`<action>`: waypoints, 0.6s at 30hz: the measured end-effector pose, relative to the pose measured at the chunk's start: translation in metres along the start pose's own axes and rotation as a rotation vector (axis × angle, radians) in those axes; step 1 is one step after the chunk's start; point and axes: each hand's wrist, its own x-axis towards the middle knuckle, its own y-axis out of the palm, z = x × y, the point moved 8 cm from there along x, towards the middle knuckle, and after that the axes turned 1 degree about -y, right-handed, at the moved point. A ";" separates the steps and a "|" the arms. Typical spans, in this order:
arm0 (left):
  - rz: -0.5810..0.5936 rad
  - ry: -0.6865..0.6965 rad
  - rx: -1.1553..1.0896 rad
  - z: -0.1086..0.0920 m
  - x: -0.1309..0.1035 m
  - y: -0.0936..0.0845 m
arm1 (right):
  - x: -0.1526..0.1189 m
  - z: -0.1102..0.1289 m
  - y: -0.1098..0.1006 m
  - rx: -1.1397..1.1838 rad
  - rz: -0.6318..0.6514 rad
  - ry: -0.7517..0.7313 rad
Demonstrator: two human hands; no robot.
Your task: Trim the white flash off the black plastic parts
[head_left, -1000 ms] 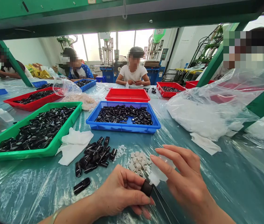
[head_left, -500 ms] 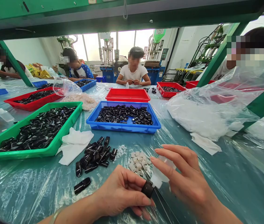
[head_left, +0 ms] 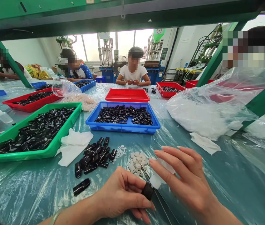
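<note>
My left hand pinches a small black plastic piece between thumb and fingers. Close on its right, my right hand curves over a translucent white squeeze bottle, the thumb hidden behind. The bottle's white nozzle end is at the black piece; whether they touch I cannot tell. Thin metal tweezers run diagonally past the piece, and what supports them is unclear. Beyond my hands lie a heap of off-white flat pieces, small white bits and a pile of black pieces.
A blue tray and a green tray, both with black pieces, stand ahead, a red tray behind. White cloths and a clear plastic bag lie about. Several people sit around the table; green posts carry an overhead shelf.
The view has shifted very slightly. Both hands keep nearly the same pose, with the black piece and the bottle end still together.
</note>
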 end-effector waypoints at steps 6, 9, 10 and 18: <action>0.019 -0.009 -0.035 0.002 0.001 0.002 | 0.000 0.003 0.000 -0.001 -0.041 0.005; 0.018 -0.014 -0.040 0.004 0.001 0.002 | 0.001 0.002 -0.001 -0.002 -0.043 0.031; 0.020 -0.014 -0.039 0.005 0.001 0.002 | 0.001 0.002 0.000 -0.001 -0.033 0.034; 0.024 0.003 -0.020 0.000 -0.001 0.003 | 0.004 -0.006 0.004 0.112 0.010 0.054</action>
